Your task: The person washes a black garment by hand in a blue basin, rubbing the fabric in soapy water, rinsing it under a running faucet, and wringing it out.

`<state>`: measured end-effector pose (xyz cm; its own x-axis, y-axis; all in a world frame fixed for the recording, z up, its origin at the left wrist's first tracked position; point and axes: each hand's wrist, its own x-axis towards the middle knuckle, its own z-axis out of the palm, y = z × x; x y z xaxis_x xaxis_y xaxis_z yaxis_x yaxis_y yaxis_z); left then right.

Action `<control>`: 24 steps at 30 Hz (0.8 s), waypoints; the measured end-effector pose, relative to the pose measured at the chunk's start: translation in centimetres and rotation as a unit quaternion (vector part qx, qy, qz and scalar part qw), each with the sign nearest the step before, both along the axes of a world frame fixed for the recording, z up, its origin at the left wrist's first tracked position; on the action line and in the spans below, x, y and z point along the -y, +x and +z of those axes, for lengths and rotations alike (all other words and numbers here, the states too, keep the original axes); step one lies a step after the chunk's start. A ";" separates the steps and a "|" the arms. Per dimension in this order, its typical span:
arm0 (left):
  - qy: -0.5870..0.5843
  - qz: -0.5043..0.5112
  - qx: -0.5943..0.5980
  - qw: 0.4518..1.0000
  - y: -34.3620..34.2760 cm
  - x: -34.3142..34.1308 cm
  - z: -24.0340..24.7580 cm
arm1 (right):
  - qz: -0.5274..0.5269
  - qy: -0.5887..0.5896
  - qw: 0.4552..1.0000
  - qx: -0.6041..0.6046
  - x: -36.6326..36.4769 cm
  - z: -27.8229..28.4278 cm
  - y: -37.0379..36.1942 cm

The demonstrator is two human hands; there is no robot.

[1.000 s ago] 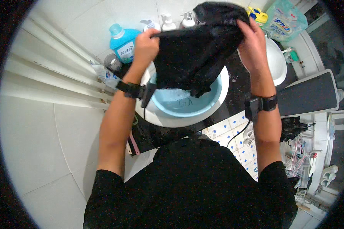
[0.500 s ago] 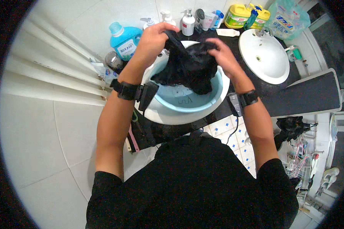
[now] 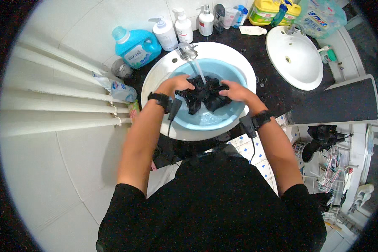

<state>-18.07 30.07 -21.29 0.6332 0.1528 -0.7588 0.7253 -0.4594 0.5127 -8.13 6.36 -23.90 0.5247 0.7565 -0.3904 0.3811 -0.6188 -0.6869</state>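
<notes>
A wet black cloth garment [image 3: 206, 96] lies bunched in water inside a light blue basin [image 3: 239, 77], which sits in a white washbasin [image 3: 155, 80]. From the faucet [image 3: 187, 51] a stream of water runs down onto the cloth. My left hand [image 3: 177, 85] grips the cloth's left side, its fingertips partly hidden in the folds. On the opposite side my right hand [image 3: 237, 91] pinches the cloth between thumb and fingers. Both hands are low, within the basin's rim. The exact kind of garment cannot be made out.
Behind the washbasin stand a blue detergent bottle [image 3: 137, 47] and several pump bottles [image 3: 184, 27]. A second white sink [image 3: 296, 63] is at right, near yellow jugs [image 3: 264, 12]. White pipes [image 3: 67, 92] run along the left wall. A dark panel [image 3: 336, 103] juts in at right.
Both hands have come down from above the basin, lowering the black garment into the water. The faucet, hidden behind the raised cloth before, now shows with water running.
</notes>
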 end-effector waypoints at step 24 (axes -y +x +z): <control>-0.047 0.095 0.161 0.981 -1.5 0.6 -3.9 | 0.035 0.024 0.996 -0.076 -3.6 1.2 0.3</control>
